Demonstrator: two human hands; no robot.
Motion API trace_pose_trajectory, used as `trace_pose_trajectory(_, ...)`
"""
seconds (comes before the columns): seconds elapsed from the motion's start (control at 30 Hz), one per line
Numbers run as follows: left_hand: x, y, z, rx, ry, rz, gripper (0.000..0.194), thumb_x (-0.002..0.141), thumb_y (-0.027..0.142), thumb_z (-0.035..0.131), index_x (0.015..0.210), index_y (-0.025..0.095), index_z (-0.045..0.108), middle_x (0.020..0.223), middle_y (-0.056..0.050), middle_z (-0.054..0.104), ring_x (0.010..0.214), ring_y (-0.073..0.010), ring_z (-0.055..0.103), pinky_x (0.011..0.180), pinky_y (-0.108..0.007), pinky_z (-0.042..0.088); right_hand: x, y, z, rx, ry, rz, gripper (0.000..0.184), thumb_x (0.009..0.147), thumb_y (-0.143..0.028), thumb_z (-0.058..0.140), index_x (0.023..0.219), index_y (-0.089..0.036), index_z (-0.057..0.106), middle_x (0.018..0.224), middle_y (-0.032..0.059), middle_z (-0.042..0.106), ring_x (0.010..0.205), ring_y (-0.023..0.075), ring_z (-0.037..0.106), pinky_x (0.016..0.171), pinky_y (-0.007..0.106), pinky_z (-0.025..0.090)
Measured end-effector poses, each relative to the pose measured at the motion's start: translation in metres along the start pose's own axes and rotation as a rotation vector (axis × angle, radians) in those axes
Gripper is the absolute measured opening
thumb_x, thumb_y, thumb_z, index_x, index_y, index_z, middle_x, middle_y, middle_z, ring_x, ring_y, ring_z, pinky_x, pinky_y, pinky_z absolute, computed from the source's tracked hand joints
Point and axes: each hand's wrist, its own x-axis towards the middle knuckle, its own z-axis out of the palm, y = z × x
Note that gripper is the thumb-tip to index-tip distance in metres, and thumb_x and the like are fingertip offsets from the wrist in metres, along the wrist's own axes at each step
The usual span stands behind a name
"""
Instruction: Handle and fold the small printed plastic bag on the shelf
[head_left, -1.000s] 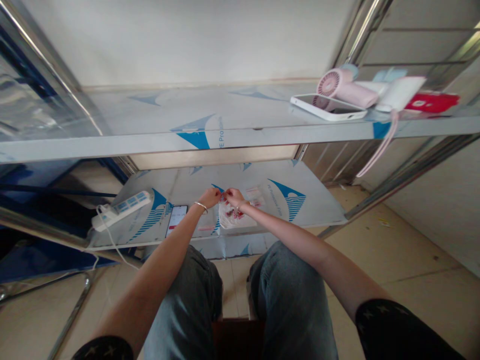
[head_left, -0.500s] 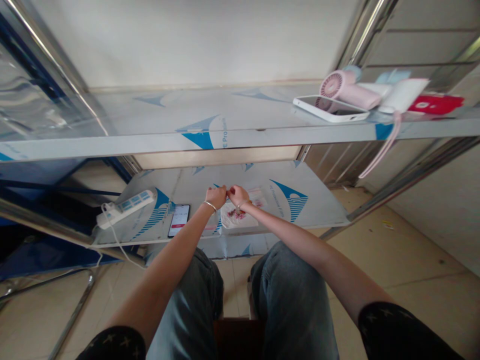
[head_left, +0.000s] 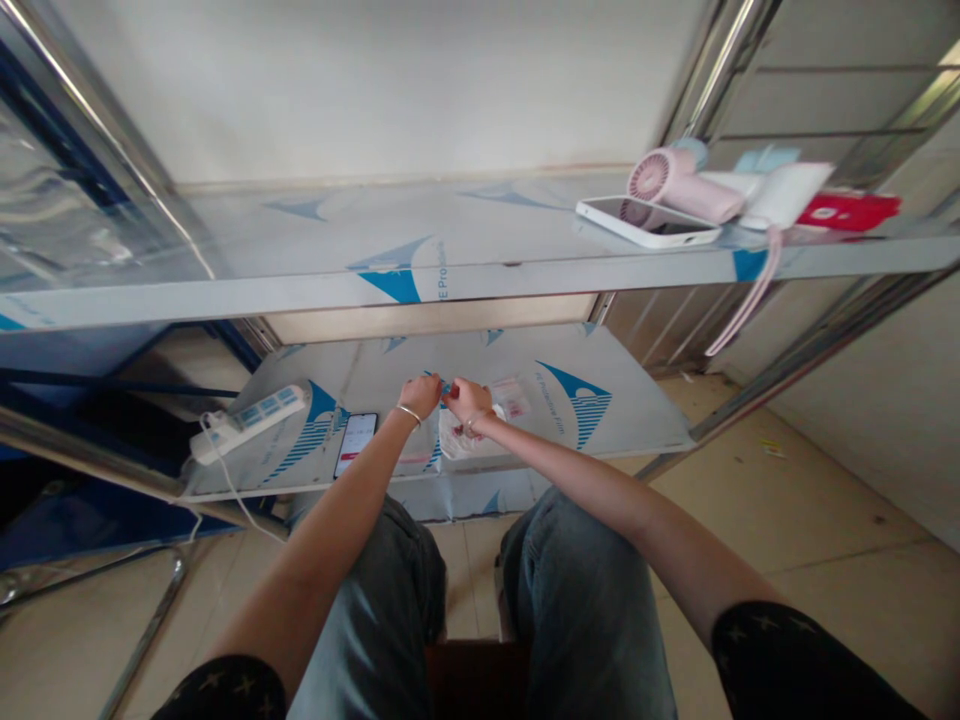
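Observation:
My left hand [head_left: 420, 396] and my right hand [head_left: 469, 399] meet over the lower shelf [head_left: 637, 425], fingers pinched together on a tiny red item [head_left: 448, 391] too small to name. Just below the hands lies a clear plastic bag [head_left: 463, 442] with small red pieces inside. A second small clear bag [head_left: 511, 396] rests to the right of my right hand. A thin bracelet circles each wrist. My knees in grey jeans sit below the shelf edge.
A phone [head_left: 355, 443] with a lit screen and a white power strip [head_left: 247, 419] lie left on the lower shelf. The upper shelf [head_left: 300, 285] carries a white phone [head_left: 646, 221], a pink hand fan [head_left: 675, 184], a white gadget and a red packet [head_left: 847, 212]. Metal posts flank both sides.
The hands stay pinched together over the bag, shifting only slightly. The view has drifted a little between frames.

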Motion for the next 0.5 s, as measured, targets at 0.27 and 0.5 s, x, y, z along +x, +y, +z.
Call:
trace_pose_trajectory(0.27,-0.004,0.012,-0.006,0.039,0.003,0.109,0.03,0.091,0.031,0.041,0.1,0.016,0.066,0.098,-0.013,0.069,0.097,-0.0239,0.064,0.084,-0.033,0.046,0.007,0.017,-0.002,-0.009,0.148,-0.121,0.022,0.083,-0.016,0.051,0.097,-0.023,0.068,0.105,0.0078,0.061,0.099,0.0195,0.053,0.078,0.027,0.033)
trace_pose_trajectory(0.5,-0.004,0.016,-0.005,-0.023,0.01,0.058,0.035,0.094,0.03,0.034,0.103,0.015,0.064,0.102,-0.014,0.068,0.097,-0.0223,0.064,0.082,-0.03,0.047,0.01,0.024,-0.002,0.068,0.075,-0.071,0.024,0.087,-0.03,0.054,0.099,-0.023,0.073,0.106,0.0097,0.062,0.092,0.0195,0.058,0.072,0.025,0.038)
